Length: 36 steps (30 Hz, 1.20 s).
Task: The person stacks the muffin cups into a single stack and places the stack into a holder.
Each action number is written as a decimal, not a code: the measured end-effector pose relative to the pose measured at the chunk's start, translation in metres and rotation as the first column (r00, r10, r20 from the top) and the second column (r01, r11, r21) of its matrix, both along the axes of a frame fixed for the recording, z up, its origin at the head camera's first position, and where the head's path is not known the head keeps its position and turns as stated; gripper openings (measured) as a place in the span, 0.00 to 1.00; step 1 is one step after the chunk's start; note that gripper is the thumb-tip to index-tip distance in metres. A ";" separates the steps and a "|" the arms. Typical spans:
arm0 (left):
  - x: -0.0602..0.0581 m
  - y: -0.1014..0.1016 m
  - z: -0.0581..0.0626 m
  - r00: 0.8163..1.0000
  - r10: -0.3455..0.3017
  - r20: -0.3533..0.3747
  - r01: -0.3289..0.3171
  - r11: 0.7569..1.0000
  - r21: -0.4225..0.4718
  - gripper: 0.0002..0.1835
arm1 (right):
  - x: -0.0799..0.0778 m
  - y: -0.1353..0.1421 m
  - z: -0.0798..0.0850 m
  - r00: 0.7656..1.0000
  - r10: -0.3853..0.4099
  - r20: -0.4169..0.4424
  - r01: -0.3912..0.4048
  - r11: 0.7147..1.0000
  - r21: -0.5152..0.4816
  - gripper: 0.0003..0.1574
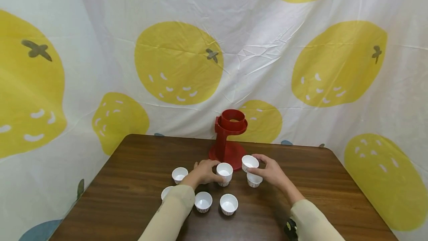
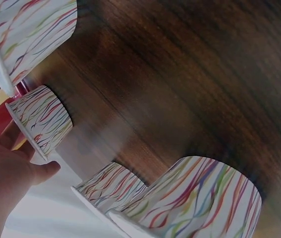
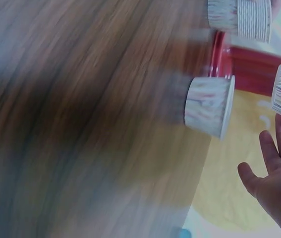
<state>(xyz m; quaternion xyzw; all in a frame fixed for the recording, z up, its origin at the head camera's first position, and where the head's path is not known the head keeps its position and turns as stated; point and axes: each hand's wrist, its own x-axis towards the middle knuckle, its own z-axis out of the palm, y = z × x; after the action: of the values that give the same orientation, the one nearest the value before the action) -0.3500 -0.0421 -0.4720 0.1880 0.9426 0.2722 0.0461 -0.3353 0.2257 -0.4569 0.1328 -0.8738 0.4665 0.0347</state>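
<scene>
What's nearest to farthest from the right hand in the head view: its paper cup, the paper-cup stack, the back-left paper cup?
1. Held paper cup: in the right hand.
2. Paper-cup stack: farther left, at the left hand.
3. Back-left paper cup: left of that hand.

Head view: above, facing forward-down. Wrist views: close to hands [image 2: 6, 183] [image 3: 279, 191], rolled sideways, sharing red stand [image 3: 254, 69].
</scene>
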 end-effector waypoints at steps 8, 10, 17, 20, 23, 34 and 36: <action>0.000 -0.001 0.001 1.000 0.006 0.009 -0.006 1.000 0.007 0.37 | 0.004 -0.025 0.012 0.999 0.029 0.019 -0.029 0.999 -0.029 0.36; 0.000 -0.001 0.001 1.000 0.006 0.010 -0.006 1.000 0.006 0.37 | 0.004 -0.030 0.013 0.999 0.039 0.021 -0.038 0.999 -0.039 0.35; -0.001 -0.001 0.001 1.000 0.010 0.022 -0.010 1.000 0.007 0.36 | -0.004 -0.044 0.004 0.997 0.067 0.023 -0.065 0.994 -0.088 0.34; -0.002 -0.001 0.000 1.000 0.000 0.026 0.000 1.000 0.009 0.35 | -0.004 -0.050 0.003 0.997 0.075 0.027 -0.072 0.993 -0.089 0.33; -0.003 -0.001 -0.002 0.999 -0.003 0.033 0.002 1.000 0.014 0.35 | -0.001 -0.055 0.006 0.995 0.091 0.033 -0.087 0.991 -0.099 0.33; -0.005 0.000 -0.004 0.999 -0.004 0.036 0.003 1.000 0.018 0.37 | 0.018 -0.073 0.028 0.992 0.121 -0.018 -0.122 0.991 -0.060 0.32; -0.005 0.000 -0.004 0.999 -0.001 0.035 0.000 1.000 0.017 0.38 | 0.014 -0.074 0.023 0.993 0.119 -0.012 -0.120 0.990 -0.068 0.32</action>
<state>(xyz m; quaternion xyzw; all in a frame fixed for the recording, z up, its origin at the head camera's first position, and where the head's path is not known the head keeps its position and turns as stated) -0.3550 -0.0426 -0.4762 0.1839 0.9392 0.2836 0.0611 -0.3216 0.1521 -0.4342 0.1855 -0.8477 0.4968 0.0148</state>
